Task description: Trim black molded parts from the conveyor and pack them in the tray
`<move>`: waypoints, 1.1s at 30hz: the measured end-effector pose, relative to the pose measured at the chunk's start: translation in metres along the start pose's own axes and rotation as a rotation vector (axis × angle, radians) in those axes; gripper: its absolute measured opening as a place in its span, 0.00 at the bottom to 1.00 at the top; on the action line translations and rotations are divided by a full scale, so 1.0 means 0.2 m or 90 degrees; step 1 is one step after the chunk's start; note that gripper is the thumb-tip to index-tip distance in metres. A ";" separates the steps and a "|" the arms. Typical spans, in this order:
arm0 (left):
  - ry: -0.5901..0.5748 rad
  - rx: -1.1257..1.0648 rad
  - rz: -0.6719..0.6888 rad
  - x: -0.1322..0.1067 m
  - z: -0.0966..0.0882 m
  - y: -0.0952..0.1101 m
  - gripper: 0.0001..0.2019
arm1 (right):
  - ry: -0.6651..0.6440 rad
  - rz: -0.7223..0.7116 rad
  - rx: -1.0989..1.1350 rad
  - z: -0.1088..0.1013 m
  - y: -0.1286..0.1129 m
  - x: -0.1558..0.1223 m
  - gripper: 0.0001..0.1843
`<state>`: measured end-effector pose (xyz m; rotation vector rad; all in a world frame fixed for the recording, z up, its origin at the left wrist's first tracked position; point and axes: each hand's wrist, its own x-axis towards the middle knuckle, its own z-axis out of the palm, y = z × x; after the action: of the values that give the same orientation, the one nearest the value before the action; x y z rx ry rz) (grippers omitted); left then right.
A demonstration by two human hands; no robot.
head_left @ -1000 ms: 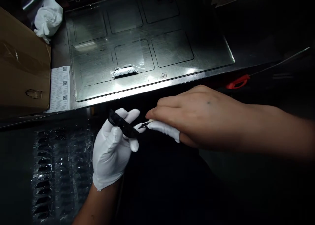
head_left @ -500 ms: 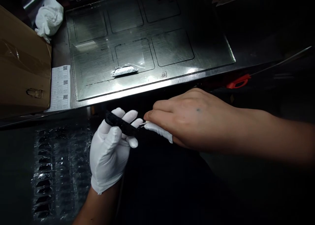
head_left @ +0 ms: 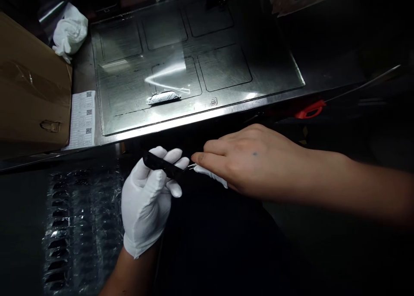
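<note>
My left hand (head_left: 145,214), in a white glove, is closed on a narrow black part (head_left: 163,164), pinched between the thumb and fingers. From the right, my bare right hand (head_left: 249,160) is closed around a thin metal-tipped tool (head_left: 191,166). The tool's tip is at the right end of the black part; I cannot tell whether it touches. Most of this tool is hidden by my fingers. White fabric (head_left: 211,176) shows beneath the right fingers, against the thumb side.
A metal bench plate (head_left: 129,119) with outlined rectangles carries a small silver-and-black piece (head_left: 164,97). At left are a cardboard box (head_left: 32,84), a label sheet (head_left: 82,121) and a crumpled white cloth (head_left: 70,30). Below lies a clear tray (head_left: 80,227) with black parts. A red-handled tool (head_left: 310,109) is at right.
The view has shifted slightly, so the bench and box sit a little lower. Both hands keep nearly the same pose, with the black part turned slightly.
</note>
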<state>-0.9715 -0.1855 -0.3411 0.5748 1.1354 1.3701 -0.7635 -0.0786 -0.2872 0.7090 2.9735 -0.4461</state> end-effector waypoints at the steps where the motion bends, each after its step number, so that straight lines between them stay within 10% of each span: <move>1: 0.005 0.008 0.006 0.00 0.00 0.00 0.12 | -0.002 0.002 -0.001 0.00 0.00 0.00 0.12; 16: 0.095 0.240 0.140 0.01 0.17 -0.05 0.14 | 0.060 0.032 0.053 0.09 0.04 -0.07 0.16; 20: 0.073 0.116 0.072 0.06 0.16 -0.06 0.14 | 0.181 0.034 0.124 0.08 0.21 -0.16 0.21; 28: 0.052 0.139 -0.098 0.14 0.18 -0.12 0.20 | 0.427 0.291 0.055 0.22 0.94 -0.09 0.25; 33: -0.032 0.388 -0.346 0.24 0.26 -0.29 0.31 | 0.639 0.260 0.252 0.48 0.75 -0.24 0.17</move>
<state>-0.9071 -0.1365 -0.3852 0.6578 1.5374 0.5312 -0.6544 0.0002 -0.4128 2.0586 3.4103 -0.8527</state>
